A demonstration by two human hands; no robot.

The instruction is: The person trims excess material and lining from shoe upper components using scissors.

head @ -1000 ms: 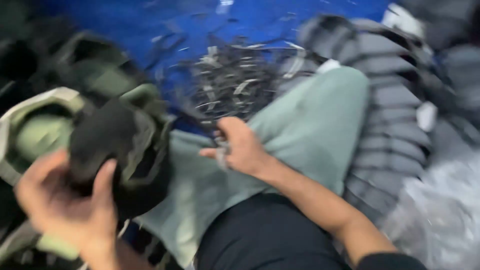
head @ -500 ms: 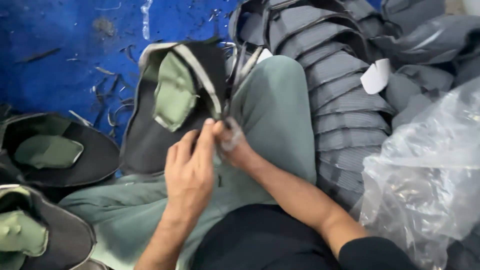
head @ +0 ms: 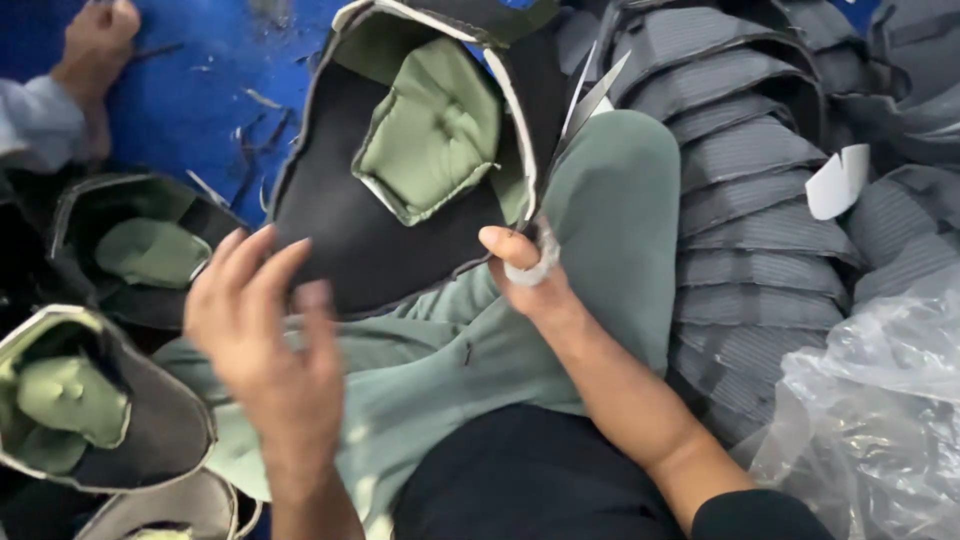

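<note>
Holding a dark shoe upper [head: 360, 240] over our lap, both hands on it. Left hand [head: 265, 335] is spread against its lower left edge, fingers apart, thumb up; we can't tell whether it actually pinches the fabric or just backs it. Right hand [head: 530, 275] is closed around small scissors [head: 585, 100], thumb through a pale loop, blades pointing up and slightly parted along the upper's right edge, next to its light trim.

The upper sits tilted across our green trousers [head: 600, 250], inside facing us, with a green padded tongue [head: 430, 140] in the middle.

Versus half a second back: both hands were bunched together at one spot on the upper's lower edge. Now they're split, left gone down and left, right holding its place at the right edge. The upper fills more of the view and is turned more open toward us.

Near left: two more uppers with green padding [head: 90, 400], another one [head: 140, 250] just past them. Near right: crumpled clear plastic bag [head: 880, 400]. Beyond our knee: a stack of grey striped pieces [head: 760, 200] with a white tag [head: 838, 182] stuck in it. Farthest out: blue floor [head: 190, 90] with scattered dark trimmings, and another person's hand [head: 95, 40] with a pale sleeve at top left.
</note>
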